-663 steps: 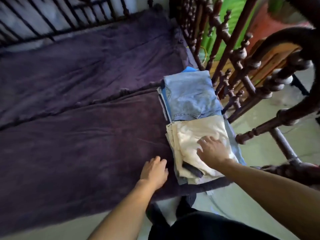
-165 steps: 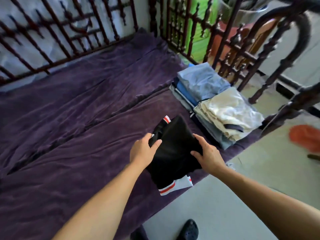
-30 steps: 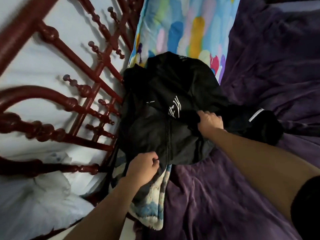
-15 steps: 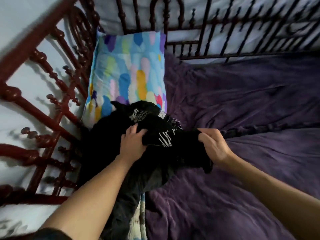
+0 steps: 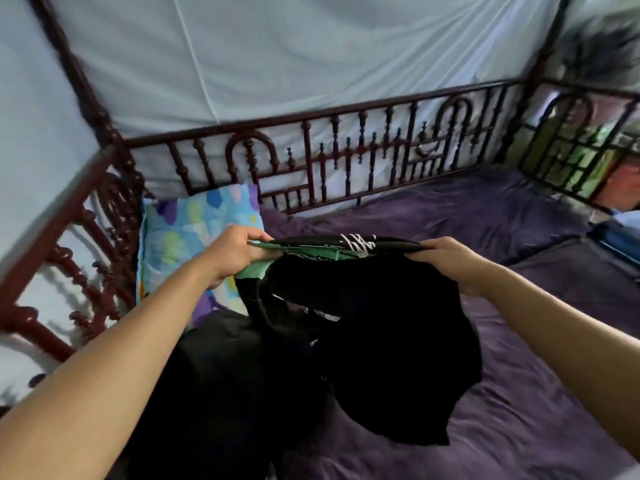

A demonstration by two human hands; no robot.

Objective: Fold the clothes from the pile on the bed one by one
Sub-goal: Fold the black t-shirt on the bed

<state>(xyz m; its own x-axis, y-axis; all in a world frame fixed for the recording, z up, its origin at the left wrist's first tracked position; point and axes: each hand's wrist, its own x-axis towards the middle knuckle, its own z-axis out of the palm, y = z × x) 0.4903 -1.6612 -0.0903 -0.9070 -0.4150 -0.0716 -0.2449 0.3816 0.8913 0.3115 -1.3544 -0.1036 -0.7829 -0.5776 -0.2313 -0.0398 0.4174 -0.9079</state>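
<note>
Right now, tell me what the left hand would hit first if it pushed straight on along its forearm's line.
The left hand has its grip on the black garment. Past the garment's stretched top edge, the line probably runs over the purple bedspread to the carved bed rail; depth is unclear.

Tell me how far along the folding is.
Done: what looks like folded clothes stacked on the bed, far right, partly out of frame. In hand: left hand and right hand hold up a black shirt, not yet folded. Left: the dark pile by the pillow.
</note>
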